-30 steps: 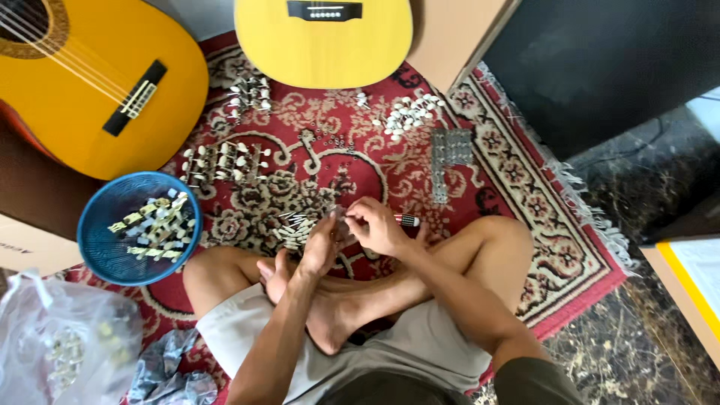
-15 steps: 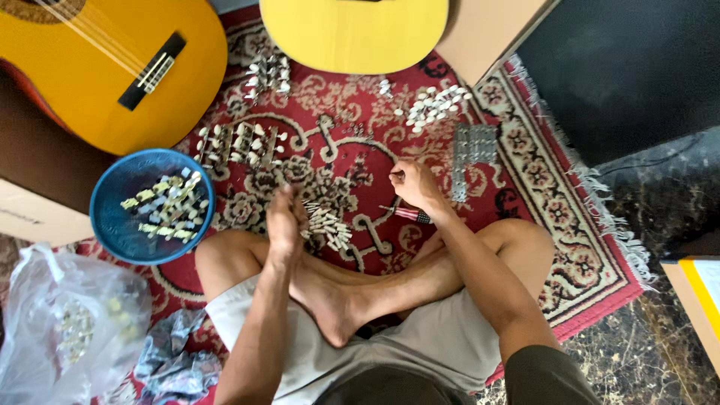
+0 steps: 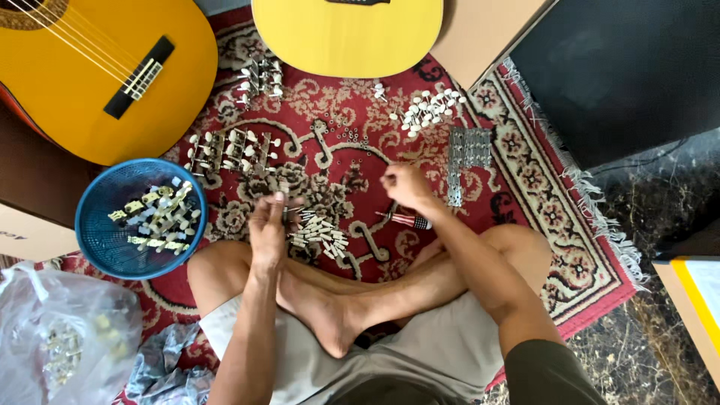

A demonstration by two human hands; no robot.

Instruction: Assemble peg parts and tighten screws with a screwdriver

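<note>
A person sits cross-legged on a red patterned woven rug (image 3: 525, 172), seen from above, sorting small metal guitar parts.

At the far left, about eight o'clock, a crumpled clear plastic bag (image 3: 64, 341) holds a few pale parts; at nine o'clock the corner of a plain brown cardboard box (image 3: 26, 232) shows, its marking too cut off to make out. Just right of it, a round blue plastic mesh basket (image 3: 139, 217) holds cream-knobbed metal tuning pegs. Above, at eleven o'clock, lies an orange-yellow acoustic guitar (image 3: 82, 67) with strings and a black bridge.

The left hand (image 3: 268, 229), near centre, is loosely curled, fingertips pinched on a small metal tuning part (image 3: 289, 214) that is mostly hidden by the fingers. Just to its right, at four o'clock from the hand, a loose pile of white-knobbed tuning pegs (image 3: 319, 236) lies on the rug, between the two hands and beside the bare foot.

At twelve o'clock lies a second pale yellow guitar body (image 3: 349, 34). The right hand (image 3: 405, 187) is closed in a loose fist above the rug; whether it holds anything cannot be told. A dark-handled screwdriver (image 3: 409, 220) lies just below it. At one o'clock lie perforated grey metal plates (image 3: 465, 150), and beyond them a tan cardboard panel (image 3: 487, 30) and a large matte black box (image 3: 622, 75). At four o'clock, a white-and-yellow flat board edge (image 3: 694, 300) rests on dark marble.
</note>
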